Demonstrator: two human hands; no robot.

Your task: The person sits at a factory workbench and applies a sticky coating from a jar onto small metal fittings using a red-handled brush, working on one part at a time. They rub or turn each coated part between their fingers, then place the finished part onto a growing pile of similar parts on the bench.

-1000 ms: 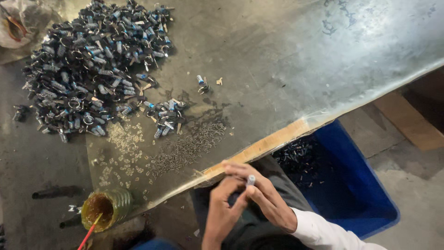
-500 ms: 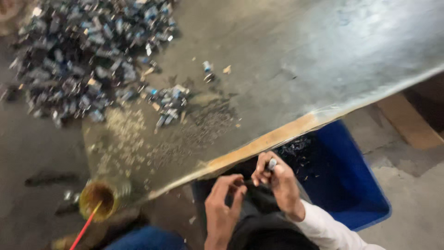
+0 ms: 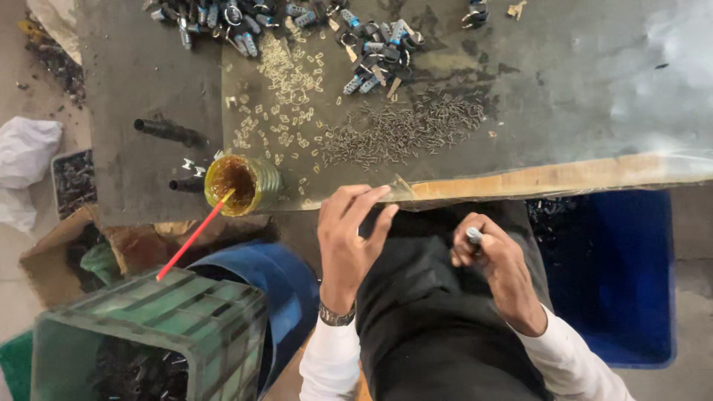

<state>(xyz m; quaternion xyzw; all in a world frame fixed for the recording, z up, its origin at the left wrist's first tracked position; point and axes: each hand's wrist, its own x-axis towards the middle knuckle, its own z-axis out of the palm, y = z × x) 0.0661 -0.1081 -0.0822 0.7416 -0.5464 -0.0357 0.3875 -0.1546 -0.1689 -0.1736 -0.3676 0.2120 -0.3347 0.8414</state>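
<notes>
My left hand [image 3: 349, 238] hangs with fingers spread just below the front edge of the workbench [image 3: 520, 174], holding nothing. My right hand [image 3: 494, 263] is over my lap, fingers closed on a small silver-blue cylindrical part [image 3: 473, 236]. On the bench lie a heap of small dark pins [image 3: 405, 130], scattered pale brass bits [image 3: 286, 89] and a cluster of blue-grey metal parts [image 3: 375, 52]. A bigger pile of the same parts [image 3: 223, 15] reaches the top edge.
A glass jar of amber grease [image 3: 239, 182] with a red stick [image 3: 189, 239] stands at the bench's edge, near two black rods [image 3: 167, 132]. A blue bin [image 3: 616, 275] sits right of my lap, a green crate [image 3: 160, 334] and a blue drum [image 3: 278, 282] left.
The view has dropped and shifted left, closer to the bench edge. My hands have parted: the left rose toward the bench edge, the right kept the small part.
</notes>
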